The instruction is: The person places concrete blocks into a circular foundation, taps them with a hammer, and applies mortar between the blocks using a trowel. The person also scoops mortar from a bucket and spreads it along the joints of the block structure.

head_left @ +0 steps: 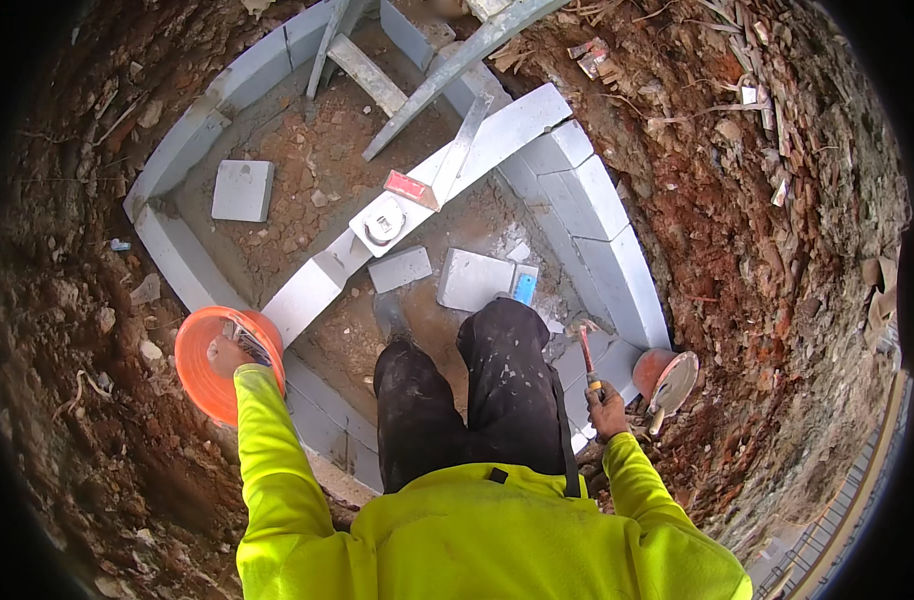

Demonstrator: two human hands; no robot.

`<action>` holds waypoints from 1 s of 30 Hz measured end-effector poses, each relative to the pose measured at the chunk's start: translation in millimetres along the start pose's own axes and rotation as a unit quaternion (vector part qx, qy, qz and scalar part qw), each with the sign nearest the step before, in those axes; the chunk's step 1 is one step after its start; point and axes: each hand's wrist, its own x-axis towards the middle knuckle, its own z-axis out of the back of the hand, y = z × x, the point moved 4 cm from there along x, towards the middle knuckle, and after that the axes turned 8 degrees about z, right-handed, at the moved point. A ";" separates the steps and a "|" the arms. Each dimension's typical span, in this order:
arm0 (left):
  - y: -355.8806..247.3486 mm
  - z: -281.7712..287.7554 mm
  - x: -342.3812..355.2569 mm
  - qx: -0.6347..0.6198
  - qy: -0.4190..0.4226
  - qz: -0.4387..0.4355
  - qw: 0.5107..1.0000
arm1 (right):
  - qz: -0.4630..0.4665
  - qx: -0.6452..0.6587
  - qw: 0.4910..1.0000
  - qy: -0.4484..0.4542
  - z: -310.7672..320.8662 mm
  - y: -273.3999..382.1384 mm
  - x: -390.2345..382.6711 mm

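Bucket, just one big orange one (201, 372), is at the left edge of the block wall (302, 300), maybe to be close by. The left hand (227, 356) is inside; I cannot tell if its fingers hold anything. Three big loose blocks (241, 190) lie on the dirt floor (292, 160). The right hand (607, 412) grips one hammer (586, 352) by its handle's end, perhaps to swing it well. One small orange pot (651, 372) is by the wall's right corner.

Worn on head, left of pair. Looks steeply down, fisheye-wide: close over jacket (477, 545) and trousers (507, 370), reaching dirt walls (767, 260) both sides.
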 end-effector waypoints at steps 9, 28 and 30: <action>-1.7 -38.6 -23.1 0.282 0.183 0.077 0.939 | -0.008 0.009 1.000 -0.013 37.9 -21.3 32.8; -89.8 0.2 -180.0 -0.040 -0.072 -0.150 0.985 | 0.025 0.064 0.996 0.053 121.4 82.0 207.3; -70.9 -30.5 -240.0 0.041 0.139 -0.137 0.980 | 0.007 0.100 0.994 0.049 114.8 84.3 213.0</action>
